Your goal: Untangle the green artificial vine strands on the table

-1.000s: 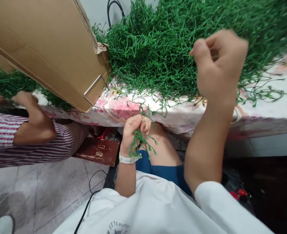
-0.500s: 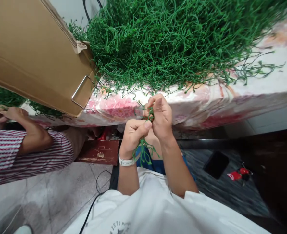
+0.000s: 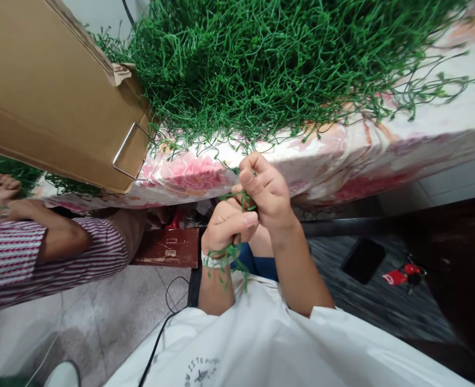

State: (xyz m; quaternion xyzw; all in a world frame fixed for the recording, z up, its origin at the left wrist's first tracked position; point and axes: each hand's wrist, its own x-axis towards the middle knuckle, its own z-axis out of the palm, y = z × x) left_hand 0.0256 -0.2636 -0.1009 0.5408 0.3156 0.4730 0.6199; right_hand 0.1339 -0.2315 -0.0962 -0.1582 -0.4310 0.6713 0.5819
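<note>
My left hand [image 3: 227, 226] is closed round a small bunch of green artificial stems [image 3: 237, 252], whose loose ends hang below the fist over the white watch strap. Just above and to the right, my right hand [image 3: 267, 188] is pinched at the upper part of these stems, its thumb pressed to the fingers. The two hands almost touch in front of the table edge. Beyond them a large heap of green artificial stems [image 3: 270, 70] covers the table, with thin strands drooping near my fingertips. What lies inside the right pinch is partly hidden.
A floral tablecloth [image 3: 193, 174] drapes over the table edge. At left stands a cardboard box [image 3: 52, 102] with a metal wire loop [image 3: 127, 150]. Another person's arm [image 3: 60, 231] works beyond it. A black phone [image 3: 363, 260] and red keyring [image 3: 401, 276] lie on a dark surface at right.
My right fingers have folded closer into a fist-like pinch. My left hand has turned and dropped slightly, and the hanging stem ends have swung across the wrist. The view has shifted a little.
</note>
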